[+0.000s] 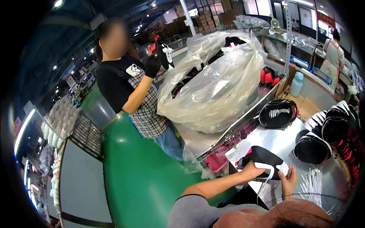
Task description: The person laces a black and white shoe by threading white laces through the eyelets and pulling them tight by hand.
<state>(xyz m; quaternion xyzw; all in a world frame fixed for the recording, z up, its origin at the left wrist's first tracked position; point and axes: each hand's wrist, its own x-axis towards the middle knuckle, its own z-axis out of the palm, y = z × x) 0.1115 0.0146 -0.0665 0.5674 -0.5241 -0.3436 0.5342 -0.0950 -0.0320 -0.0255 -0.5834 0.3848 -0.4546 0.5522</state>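
Note:
Over the metal worktop I hold a black shoe upper with red and white parts, lying on its side. My left hand is closed on its lower edge, some fingers hidden by the upper. At the white-trimmed end, my right hand grips it between thumb and fingers. A white shoelace loops over the upper between my hands and hangs down. Beside my right hand lies a bundle of loose white laces. Another black upper with white lacing rests farther back on the worktop.
More uppers crowd the right side. A pale blue bottle stands behind. Beyond the worktop sits a large clear plastic bag of uppers. At left, a co-worker in a checked apron holds up an upper with a black-gloved hand.

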